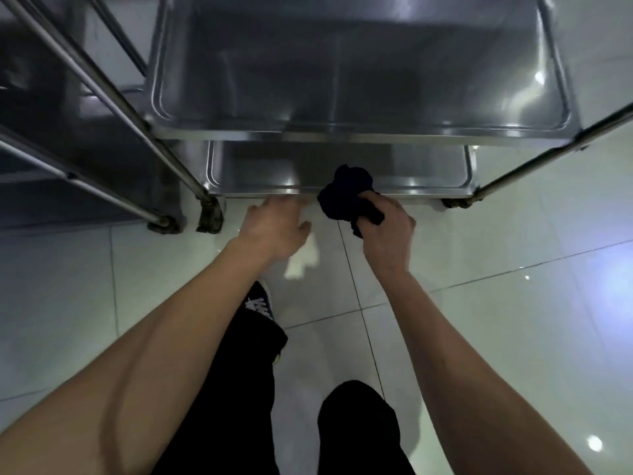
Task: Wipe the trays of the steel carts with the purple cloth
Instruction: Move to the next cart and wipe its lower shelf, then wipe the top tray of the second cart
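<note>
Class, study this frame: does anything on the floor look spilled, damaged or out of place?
Yes: a pale whitish patch lies on the floor tile beneath the left hand. Whether it is residue, paper or glare cannot be told.

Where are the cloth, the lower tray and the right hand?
cloth [346,193], head view, middle of the bunched fabric.
lower tray [260,166], head view, bare floor.
right hand [387,228], head view, back of the hand.

Floor [513,303]: pale glossy tiles with dark grout lines, filling the lower and right of the frame. Bright glare spots at lower right and right edge. Pale patch [303,260] on the tile at centre. Black trousers [239,389] run from bottom centre upward. Dark shoe [258,301] with white laces, centre, just below the patch.
</note>
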`<state>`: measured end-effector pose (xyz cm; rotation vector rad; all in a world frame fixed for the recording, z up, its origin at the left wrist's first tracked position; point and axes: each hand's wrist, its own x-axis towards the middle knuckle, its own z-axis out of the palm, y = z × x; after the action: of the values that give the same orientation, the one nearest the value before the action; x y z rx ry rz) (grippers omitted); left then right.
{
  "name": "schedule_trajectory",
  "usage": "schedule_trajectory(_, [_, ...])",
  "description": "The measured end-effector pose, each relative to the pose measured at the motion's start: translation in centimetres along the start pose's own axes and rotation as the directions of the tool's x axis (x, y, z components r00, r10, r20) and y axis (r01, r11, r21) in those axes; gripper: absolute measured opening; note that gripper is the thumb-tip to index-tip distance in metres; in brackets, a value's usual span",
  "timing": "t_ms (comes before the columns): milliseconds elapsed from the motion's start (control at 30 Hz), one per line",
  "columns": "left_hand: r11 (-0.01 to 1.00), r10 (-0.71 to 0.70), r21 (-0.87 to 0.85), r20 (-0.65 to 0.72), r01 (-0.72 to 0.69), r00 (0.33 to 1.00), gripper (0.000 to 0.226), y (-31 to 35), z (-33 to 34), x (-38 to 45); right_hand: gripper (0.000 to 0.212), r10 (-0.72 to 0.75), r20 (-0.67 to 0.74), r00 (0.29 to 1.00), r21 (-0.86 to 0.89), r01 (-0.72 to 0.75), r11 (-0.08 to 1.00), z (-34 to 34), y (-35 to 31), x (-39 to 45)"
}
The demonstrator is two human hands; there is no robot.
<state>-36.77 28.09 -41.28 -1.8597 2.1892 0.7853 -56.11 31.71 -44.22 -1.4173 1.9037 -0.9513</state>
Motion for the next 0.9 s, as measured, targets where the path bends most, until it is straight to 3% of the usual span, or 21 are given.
schedule_trajectory(67, [1.000, -0.017, -0.021, -0.007, 0.017, 1.000, 0.050, 1.7, -3.1, -4.9, 0.046, 0.004, 0.015, 1.000, 0.037, -0.004, 0.999, -4.9, -4.0, -2.8])
schedule_trajectory(267, [0.995, -0.098, -0.039, -0.049, 0.096, 0.994, 0.050, 6.6, -11.9, -23.3, 0.046, -0.082, 0.146, 0.986, -0.064, 0.092, 0.994, -19.4, -15.6, -12.2])
schedule_trajectory(400, [0.987, -0.161, -0.031, -0.119, 0.158, 0.980, 0.052, 7.4, -15.9, -32.4, 0.046, -0.183, 0.251, 0.951, -0.099, 0.213, 0.972, -23.1, -22.5, -16.6])
schedule_trajectory(600, [0.956, -0.266, -0.174, -0.177, 0.236, 0.948, 0.053, 2.2, -20.0, -40.4, 0.047, -0.258, 0.374, 0.891, 0.037, 0.264, 0.964, -18.6, -31.5, -20.8])
schedule_trajectory(767, [0.914, -0.380, -0.255, -0.257, 0.317, 0.889, 0.051, -7.7, -22.4, -46.3, 0.048, -0.358, 0.417, 0.835, 0.039, 0.377, 0.925, -11.1, -40.1, -23.9])
schedule_trajectory(900, [0.897, -0.420, -0.270, -0.266, 0.351, 0.868, 0.049, -15.2, -25.3, -49.3, 0.048, -0.361, 0.408, 0.839, 0.047, 0.375, 0.926, -5.5, -47.1, -25.4])
